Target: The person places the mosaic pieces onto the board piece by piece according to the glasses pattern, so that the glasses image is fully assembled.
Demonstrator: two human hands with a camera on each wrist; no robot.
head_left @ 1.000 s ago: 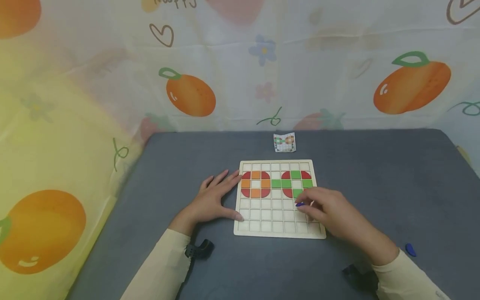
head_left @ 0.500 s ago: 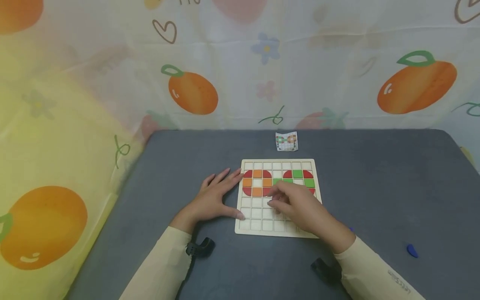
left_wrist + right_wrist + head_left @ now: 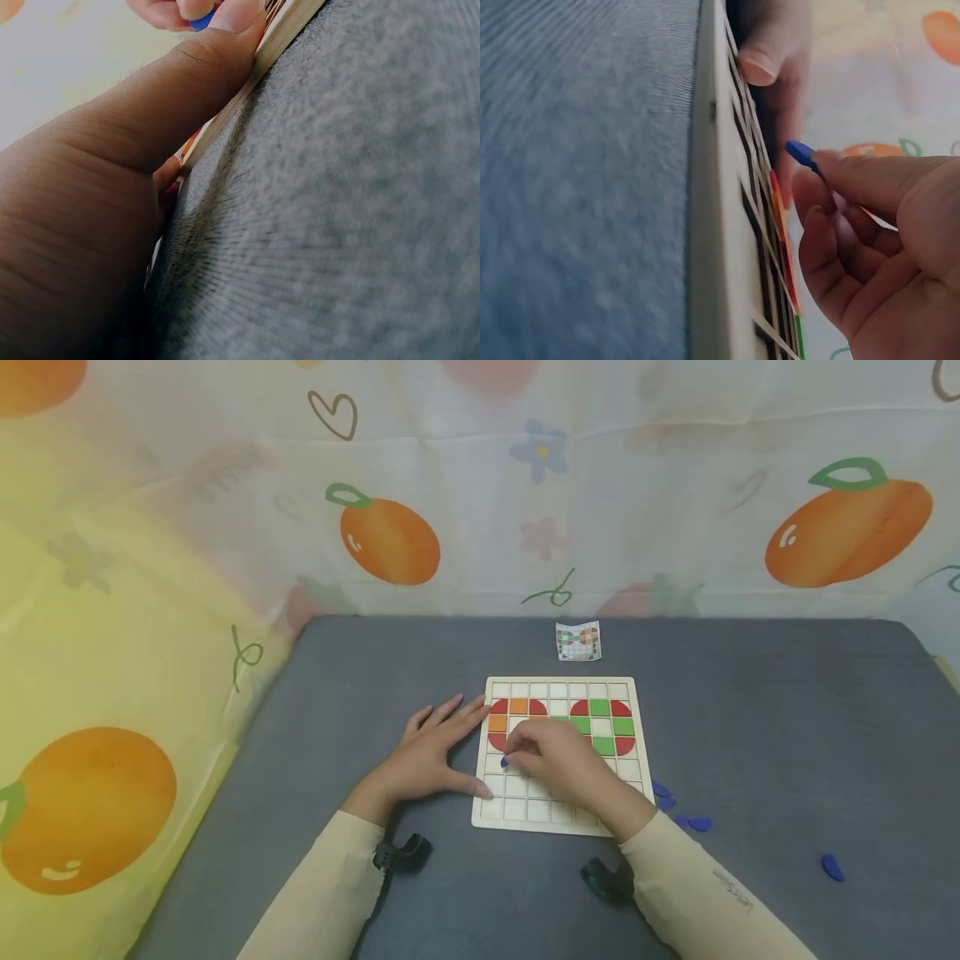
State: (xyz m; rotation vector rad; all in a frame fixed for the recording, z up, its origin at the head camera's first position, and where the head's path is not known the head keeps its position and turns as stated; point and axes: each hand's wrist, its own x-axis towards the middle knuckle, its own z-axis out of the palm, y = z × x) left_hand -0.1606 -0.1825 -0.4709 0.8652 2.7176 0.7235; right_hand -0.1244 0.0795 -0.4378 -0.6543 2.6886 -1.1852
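A pale wooden grid board [image 3: 514,811] lies on the table. Red and orange tiles form a ring at its upper left, and red and green tiles [image 3: 603,746] form another at the right. My left hand [image 3: 423,767] lies spread along the board's left edge, its thumb on the frame near the lower corner. Over the left half of the board, my right hand [image 3: 564,762] pinches a small blue piece [image 3: 800,153] between thumb and fingertips. That piece is just below the red-orange ring in the head view. The right hand covers part of the grid.
Several blue half-round pieces [image 3: 701,824] lie off the board's right edge, partly behind the right forearm. Another blue piece [image 3: 832,867] sits farther right. Behind the board is a small printed card [image 3: 578,642] with a coloured grid pattern. A fruit-print cloth [image 3: 465,527] hangs at the table's back.
My right hand has moved left across the board with the blue piece, uncovering the green and red tiles and the blue pieces at the right. The left hand stays at the board's edge.
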